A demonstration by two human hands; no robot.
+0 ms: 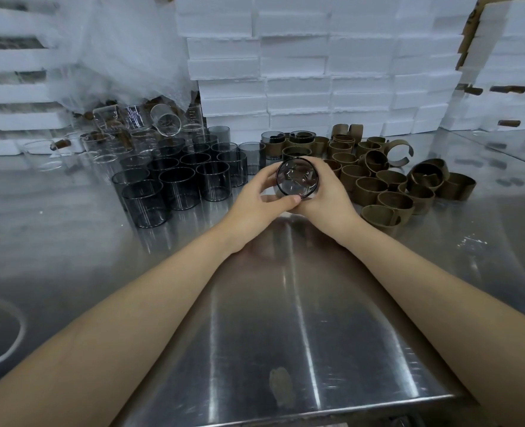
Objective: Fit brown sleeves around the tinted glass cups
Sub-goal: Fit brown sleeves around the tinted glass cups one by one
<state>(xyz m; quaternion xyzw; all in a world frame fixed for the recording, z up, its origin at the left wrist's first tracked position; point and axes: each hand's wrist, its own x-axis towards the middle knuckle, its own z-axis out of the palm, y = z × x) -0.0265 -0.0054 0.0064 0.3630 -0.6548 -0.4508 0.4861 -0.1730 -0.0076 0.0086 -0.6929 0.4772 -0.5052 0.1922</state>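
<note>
Now we hold one tinted glass cup [298, 177] between both hands, raised a little above the steel table [285, 303], its open mouth tipped toward us so that we look straight into it. Our left hand [255, 200] curls round its left side, the thumb lying along the near rim; our right hand [327, 192] wraps the right side, fingers bent round the far wall. Whether a sleeve already sits on it we cannot tell, since our fingers cover the wall.

Just to the left of our hands stand the bare tinted cups [175, 180], upright and packed close, many touching. To the right lie the brown sleeves [387, 183], most standing on edge as rings, one sprung open [399, 154] at the back of the heap. Directly behind our hands a few sleeved cups [273, 147] stand together. Farther back on the left are clear glass vessels [116, 140], one tipped on its side, under a clear plastic sheet [116, 50]. Stacked white foam boxes [301, 72] fill the rear
</note>
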